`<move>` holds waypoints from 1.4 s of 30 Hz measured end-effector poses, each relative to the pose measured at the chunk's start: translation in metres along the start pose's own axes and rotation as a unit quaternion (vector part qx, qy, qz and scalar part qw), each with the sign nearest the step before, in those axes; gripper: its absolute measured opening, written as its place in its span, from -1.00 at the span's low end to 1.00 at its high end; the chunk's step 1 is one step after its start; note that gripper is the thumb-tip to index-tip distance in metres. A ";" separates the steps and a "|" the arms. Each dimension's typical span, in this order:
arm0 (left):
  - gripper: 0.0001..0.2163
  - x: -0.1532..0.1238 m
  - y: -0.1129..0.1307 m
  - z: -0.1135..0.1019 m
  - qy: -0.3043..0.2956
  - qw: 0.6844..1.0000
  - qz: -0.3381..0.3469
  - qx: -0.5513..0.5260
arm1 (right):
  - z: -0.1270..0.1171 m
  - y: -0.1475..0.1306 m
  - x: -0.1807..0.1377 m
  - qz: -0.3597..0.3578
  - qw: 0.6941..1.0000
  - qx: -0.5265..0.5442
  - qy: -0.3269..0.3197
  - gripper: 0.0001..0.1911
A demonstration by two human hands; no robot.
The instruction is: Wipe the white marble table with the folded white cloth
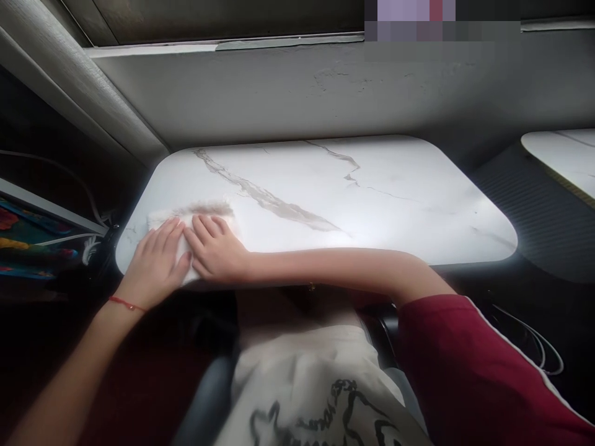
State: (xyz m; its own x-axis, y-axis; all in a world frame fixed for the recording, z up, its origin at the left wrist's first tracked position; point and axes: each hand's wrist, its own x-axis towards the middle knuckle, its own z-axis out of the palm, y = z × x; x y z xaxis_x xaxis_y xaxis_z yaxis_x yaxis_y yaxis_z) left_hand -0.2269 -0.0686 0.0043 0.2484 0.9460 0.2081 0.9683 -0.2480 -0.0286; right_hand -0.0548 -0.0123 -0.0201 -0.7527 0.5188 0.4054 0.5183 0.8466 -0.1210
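A white fluffy cloth (211, 209) lies flat on the near left part of a white marble-patterned tabletop (395, 198). Resting on the cloth's left side is my left hand (158, 260), fingers stretched out and thumb held apart; a thin red string bracelet circles its wrist. My right hand (216, 248) reaches across from the right and lies palm down on the cloth, its fingers slightly bent and spread. The two hands touch or nearly touch. Much of the cloth is hidden under them.
Behind the table runs a grey wall (279, 93) below a window ledge, with a pale pipe (88, 68) at the left. Another marble-patterned tabletop (567, 158) stands at the right. Colourful fabric (32, 238) is at the left; a white cable (542, 347) hangs at lower right.
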 end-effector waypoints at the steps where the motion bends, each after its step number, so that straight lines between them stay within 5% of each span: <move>1: -0.44 0.000 -0.004 0.000 0.001 1.000 -0.001 -0.001 | 0.001 -0.001 0.003 -0.001 1.000 -0.004 0.002 -0.43; 12: -0.44 0.019 -0.052 0.008 -0.011 1.000 -0.025 -0.003 | 0.022 0.004 0.048 -0.010 1.000 0.000 0.001 -0.43; 19: -0.37 0.055 -0.082 0.020 0.000 0.999 -0.023 0.029 | 0.035 0.024 0.088 0.016 1.000 0.007 -0.006 -0.46; 42: -0.38 0.225 -0.136 0.068 -0.025 0.999 -0.039 -0.006 | 0.095 0.174 0.191 0.060 0.998 0.015 0.028 -0.44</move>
State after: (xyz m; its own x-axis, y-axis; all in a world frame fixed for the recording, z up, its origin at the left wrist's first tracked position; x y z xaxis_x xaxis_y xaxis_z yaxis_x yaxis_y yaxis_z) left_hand -0.3009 0.1921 -0.0118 0.1740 0.9716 0.1604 0.9844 -0.1759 -0.0026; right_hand -0.1467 0.2457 -0.0502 -0.6612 0.6101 0.4366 0.5906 0.7822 -0.1986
